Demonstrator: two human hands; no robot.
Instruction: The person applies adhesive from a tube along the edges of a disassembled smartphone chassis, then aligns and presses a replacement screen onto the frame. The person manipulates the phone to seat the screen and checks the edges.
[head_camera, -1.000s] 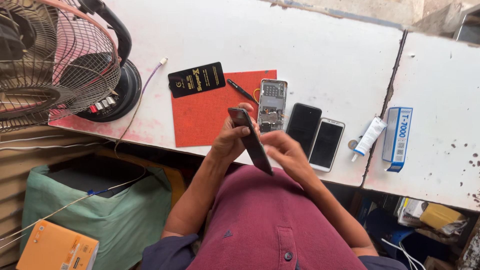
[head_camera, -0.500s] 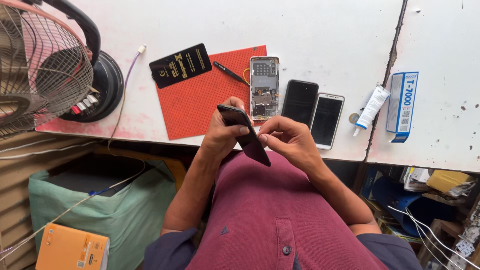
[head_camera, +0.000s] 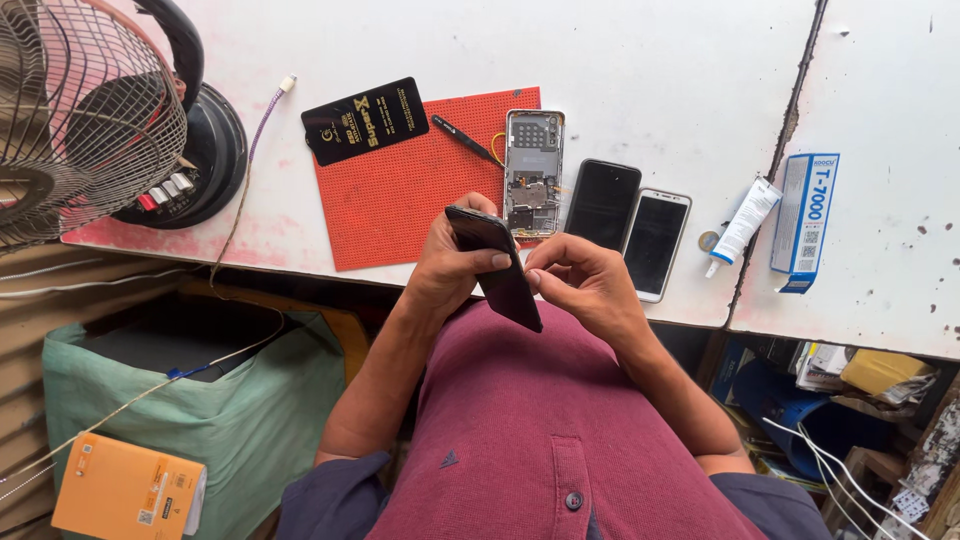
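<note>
White table (head_camera: 650, 60) behind; both hands grip 1 slim black phone (head_camera: 497, 265), tilted.

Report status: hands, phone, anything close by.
Left hand grips dark phone over table edge. Right hand pinches its lower edge. Opened phone on red mat just behind; nothing in the way.
</note>
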